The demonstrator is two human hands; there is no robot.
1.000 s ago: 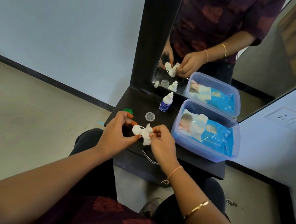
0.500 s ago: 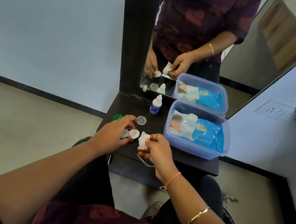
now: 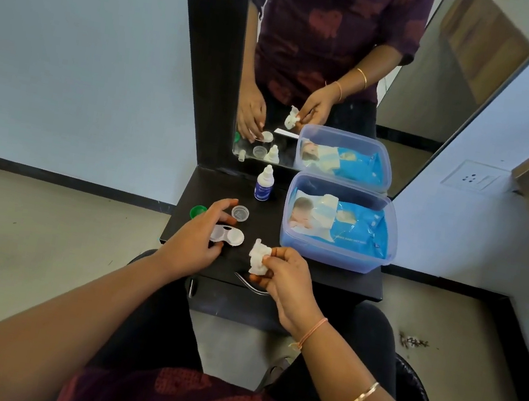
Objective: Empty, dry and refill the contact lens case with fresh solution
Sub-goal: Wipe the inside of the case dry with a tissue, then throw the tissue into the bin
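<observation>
Left hand point(image 3: 196, 241): gripped the lens case point(image 3: 229, 235) by its left end.
Lens case: at the front left of the desk point(image 3: 314, 272).
Right hand point(image 3: 283, 272): pinched a crumpled tissue point(image 3: 259, 257) beside it.

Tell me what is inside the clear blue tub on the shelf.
A blue wipes pack with a baby picture lies in the tub. Anything beneath the pack is covered.

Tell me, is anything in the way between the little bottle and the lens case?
Yes, a small clear cap lies flat between the bottle and the lens case. It is low, so the bottle could likely be lifted over it. The left hand grips the case.
</observation>
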